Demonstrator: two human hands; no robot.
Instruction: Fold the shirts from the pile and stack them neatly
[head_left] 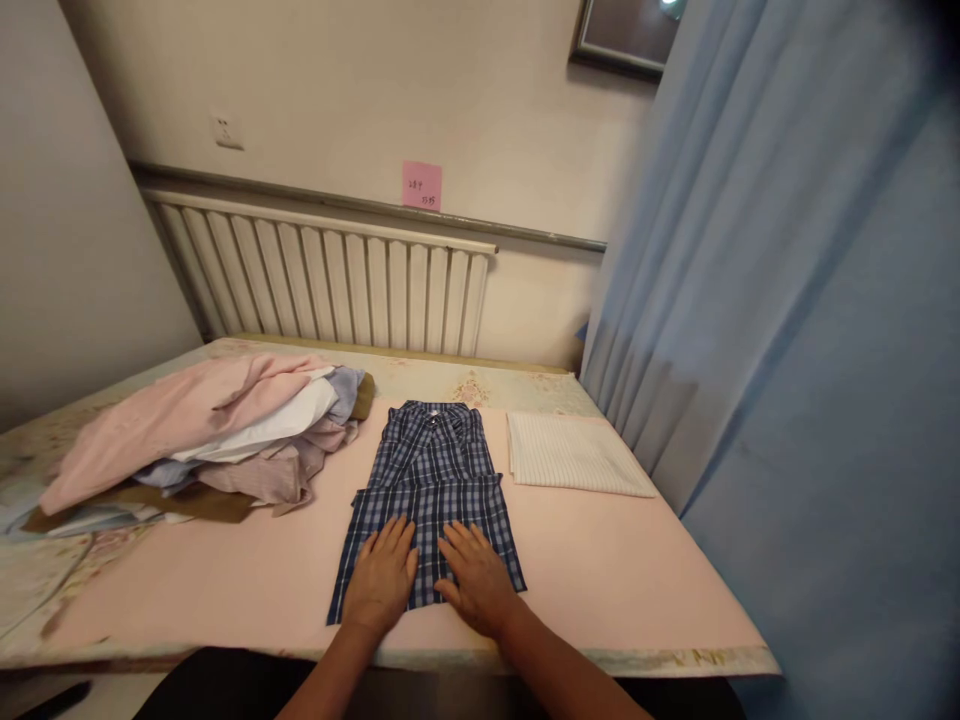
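Note:
A blue plaid shirt [433,505] lies in front of me with its sides tucked in to a narrow strip. Its collar points away from me, and the lower part is folded up over the middle. My left hand [382,572] rests flat on the near left part of the shirt, fingers stretched forward. Across from it, my right hand [474,578] lies flat on the near right part, fingers slightly spread and thumb out. Neither hand grips the cloth.
A pale striped folded garment [577,455] lies to the right. On the left is a heap of loose clothes [225,430]. A pink cloth [247,580] covers the table. Beyond stand a radiator [337,280] and wall; a blue curtain [787,350] hangs at the right.

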